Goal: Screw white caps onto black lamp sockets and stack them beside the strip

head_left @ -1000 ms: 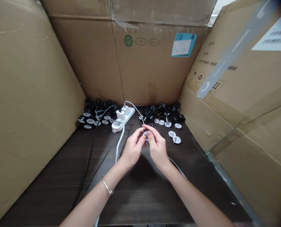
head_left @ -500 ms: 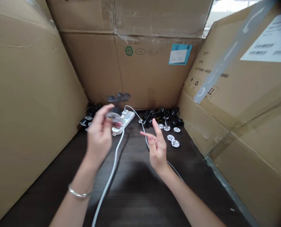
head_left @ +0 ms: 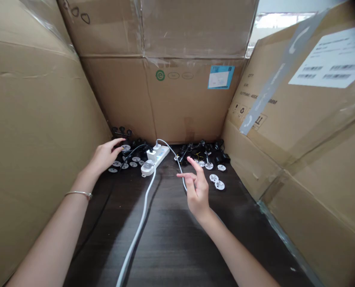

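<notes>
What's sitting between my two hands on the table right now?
In the head view, a white power strip with plugs and its white cable lie between the left hand and right hand.

Dark wood-grain table [head_left: 177, 243]. White power strip [head_left: 154, 159] at far middle, plugs in it. Thick white cable [head_left: 135, 239] runs from strip to near edge. Left heap [head_left: 129, 159]: black parts, white discs. Right heap [head_left: 200, 149]: black parts, thin wires. Two loose discs [head_left: 216, 181] just before right heap.
</notes>
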`<state>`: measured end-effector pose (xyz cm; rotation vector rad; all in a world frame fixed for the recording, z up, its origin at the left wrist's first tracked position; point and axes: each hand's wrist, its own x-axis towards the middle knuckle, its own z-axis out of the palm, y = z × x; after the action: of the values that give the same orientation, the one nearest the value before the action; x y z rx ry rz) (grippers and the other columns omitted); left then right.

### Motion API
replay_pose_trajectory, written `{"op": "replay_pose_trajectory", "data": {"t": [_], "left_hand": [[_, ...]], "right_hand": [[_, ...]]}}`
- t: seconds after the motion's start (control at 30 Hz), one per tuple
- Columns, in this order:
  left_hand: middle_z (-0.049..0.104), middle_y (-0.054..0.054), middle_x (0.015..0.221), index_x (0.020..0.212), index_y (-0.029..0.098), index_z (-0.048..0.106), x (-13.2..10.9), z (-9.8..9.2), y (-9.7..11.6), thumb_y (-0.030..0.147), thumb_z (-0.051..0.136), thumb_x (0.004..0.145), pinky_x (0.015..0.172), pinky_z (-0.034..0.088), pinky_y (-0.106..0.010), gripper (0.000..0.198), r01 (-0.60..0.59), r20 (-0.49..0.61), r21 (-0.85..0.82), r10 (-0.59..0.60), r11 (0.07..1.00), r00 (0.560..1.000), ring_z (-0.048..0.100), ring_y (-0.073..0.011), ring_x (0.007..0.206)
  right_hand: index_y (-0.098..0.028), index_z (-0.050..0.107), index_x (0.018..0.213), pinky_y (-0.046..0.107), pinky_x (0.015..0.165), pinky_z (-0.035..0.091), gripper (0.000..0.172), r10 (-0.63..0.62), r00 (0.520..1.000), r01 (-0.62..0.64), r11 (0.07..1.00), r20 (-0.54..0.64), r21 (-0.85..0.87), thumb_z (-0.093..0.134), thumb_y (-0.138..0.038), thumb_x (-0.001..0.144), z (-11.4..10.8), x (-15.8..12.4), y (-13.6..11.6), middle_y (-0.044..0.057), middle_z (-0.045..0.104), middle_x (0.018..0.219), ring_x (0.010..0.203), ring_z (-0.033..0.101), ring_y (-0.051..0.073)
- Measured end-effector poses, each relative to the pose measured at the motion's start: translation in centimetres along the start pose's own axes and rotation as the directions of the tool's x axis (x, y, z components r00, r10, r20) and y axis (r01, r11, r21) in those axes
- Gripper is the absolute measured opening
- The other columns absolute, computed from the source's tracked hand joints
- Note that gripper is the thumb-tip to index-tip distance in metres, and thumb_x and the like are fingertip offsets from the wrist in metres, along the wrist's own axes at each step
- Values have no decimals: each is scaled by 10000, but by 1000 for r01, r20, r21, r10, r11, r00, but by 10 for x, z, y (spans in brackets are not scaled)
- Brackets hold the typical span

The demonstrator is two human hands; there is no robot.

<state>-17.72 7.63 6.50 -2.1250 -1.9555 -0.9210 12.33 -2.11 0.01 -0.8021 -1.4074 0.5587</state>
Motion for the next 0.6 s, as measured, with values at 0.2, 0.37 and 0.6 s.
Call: {"op": "replay_pose_trajectory", "data": {"t": [0.2,0.37,0.6], "left_hand": [[579,-84,1079,1252,279,478,5,18,-14,419,392,848,823,422,-380,436,89,165,140,-112,986,980,545,-260,985],[538,-85,1141,1290,254,432,1,23,-21,392,342,877,849,405,-400,446,60,203,226,-107,972,973,462,-263,1063],[507,-129,1201,1198,167,537,-2,24,-16,347,373,854,867,395,-448,421,76,113,256,-108,964,988,417,-302,1088]], "right_hand": [[-262,399,1244,315,803,478,355,19,995,-18,1000,-101,12,402,-248,889,-6,9,3,67,450,1288,792,627,115],[-224,439,1154,292,776,471,280,128,942,-120,992,-309,47,389,-285,886,-14,23,12,74,492,1222,689,616,80],[-142,519,1028,293,814,439,288,144,786,-315,930,-602,-189,386,-236,791,-55,47,52,100,564,1094,893,551,144]]}}
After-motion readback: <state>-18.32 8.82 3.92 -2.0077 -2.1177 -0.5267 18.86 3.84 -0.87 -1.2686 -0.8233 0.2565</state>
